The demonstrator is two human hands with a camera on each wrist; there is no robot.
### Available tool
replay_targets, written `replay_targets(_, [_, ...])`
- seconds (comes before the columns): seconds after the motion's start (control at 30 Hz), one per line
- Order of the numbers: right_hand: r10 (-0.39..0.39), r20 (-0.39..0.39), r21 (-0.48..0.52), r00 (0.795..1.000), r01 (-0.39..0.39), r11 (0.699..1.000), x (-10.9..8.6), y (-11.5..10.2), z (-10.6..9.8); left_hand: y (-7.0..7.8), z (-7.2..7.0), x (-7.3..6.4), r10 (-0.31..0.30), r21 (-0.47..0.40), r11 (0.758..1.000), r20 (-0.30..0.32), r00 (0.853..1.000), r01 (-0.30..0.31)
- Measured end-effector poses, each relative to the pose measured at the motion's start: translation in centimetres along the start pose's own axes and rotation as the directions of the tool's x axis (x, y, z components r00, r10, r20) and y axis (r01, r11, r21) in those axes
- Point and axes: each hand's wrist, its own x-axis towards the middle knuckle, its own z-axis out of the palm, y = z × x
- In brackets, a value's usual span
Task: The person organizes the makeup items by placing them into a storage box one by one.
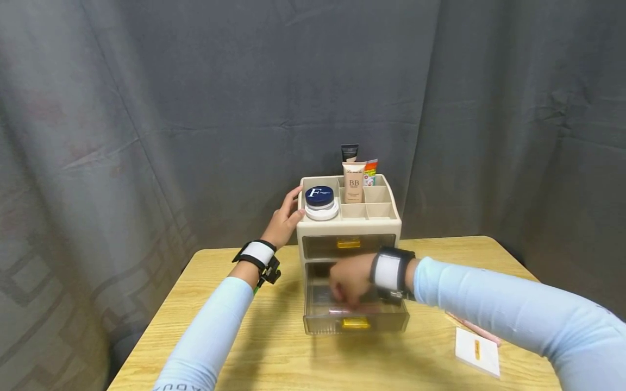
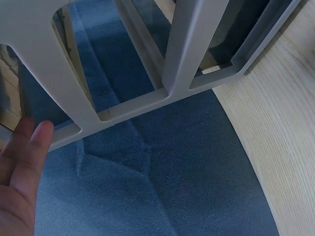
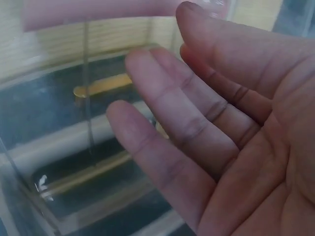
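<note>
A cream cosmetics organizer (image 1: 348, 230) with see-through drawers stands on the table. My left hand (image 1: 282, 221) rests its fingers against the organizer's upper left side; in the left wrist view its fingers are extended beside the frame (image 2: 133, 105). The lower drawer (image 1: 376, 324), with a yellow handle, is pulled out. My right hand (image 1: 351, 279) is over that drawer, blurred in the head view. Seen from the right wrist, its fingers are loosely bent and apart from the thumb, with nothing pinched between them. A pink, smooth item (image 3: 103, 14) lies just beyond the thumb.
On the organizer's top sit a blue-lidded jar (image 1: 319, 196), a white round case (image 1: 321, 212), a BB cream tube (image 1: 354, 183), a black-capped tube (image 1: 349, 152) and an orange tube (image 1: 370, 172). A white square item (image 1: 476, 352) and a pink stick (image 1: 481, 330) lie at right.
</note>
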Motion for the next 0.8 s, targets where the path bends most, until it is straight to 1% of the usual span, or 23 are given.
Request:
replay_targets(0.07, [0.005,-0.016,0.017,1.000,-0.005,1.000,-0.2,0.3,-0.4,0.9,-0.1,-0.2,-0.002,0.003,1.000,0.005,1.000,0.002])
replay_targets(0.1, [-0.002,-0.030,0.023,1.000,0.002,1.000,-0.4,0.6,-0.5,1.1,-0.1,-0.3,-0.004,0.002,1.000,0.008,1.000,0.004])
replay_targets(0.17, [-0.018,-0.061,0.014,0.998,0.018,1.000,-0.8,1.0,-1.1,0.1,0.0,0.0,-0.005,-0.001,1.000,0.009,1.000,0.005])
replay_targets(0.23, [-0.040,-0.088,-0.009,0.995,0.040,0.999,-1.6,1.0,-2.0,-1.2,0.2,0.4,0.000,-0.001,1.000,0.003,1.000,0.000])
replay_targets(0.33, [-0.065,-0.119,-0.044,0.991,0.060,0.997,-3.7,0.0,-4.0,-3.1,0.4,0.9,0.002,0.006,1.000,-0.004,1.000,-0.002])
replay_targets(0.43, [-0.083,-0.133,-0.026,0.988,0.080,0.996,-6.2,-1.0,-5.9,-3.1,0.4,0.8,0.004,0.020,1.000,-0.012,1.000,-0.004])
replay_targets(0.53, [-0.092,-0.138,0.025,0.986,0.096,0.995,-8.4,-1.1,-7.3,-3.2,0.2,0.8,0.012,0.028,1.000,-0.019,1.000,-0.011])
replay_targets(0.6, [-0.089,-0.146,0.047,0.985,0.097,0.994,-9.6,-0.8,-7.8,-3.3,0.0,0.7,0.018,0.033,0.999,-0.025,1.000,-0.017])
replay_targets(0.67, [-0.069,-0.158,0.068,0.985,0.080,0.994,-10.7,-0.2,-8.0,-3.3,-0.1,0.7,0.018,0.033,0.999,-0.026,1.000,-0.017])
replay_targets(0.8, [-0.038,-0.203,0.082,0.978,0.056,0.995,-12.6,1.6,-7.7,-3.4,-0.4,0.7,0.002,0.031,1.000,-0.023,1.000,-0.001])
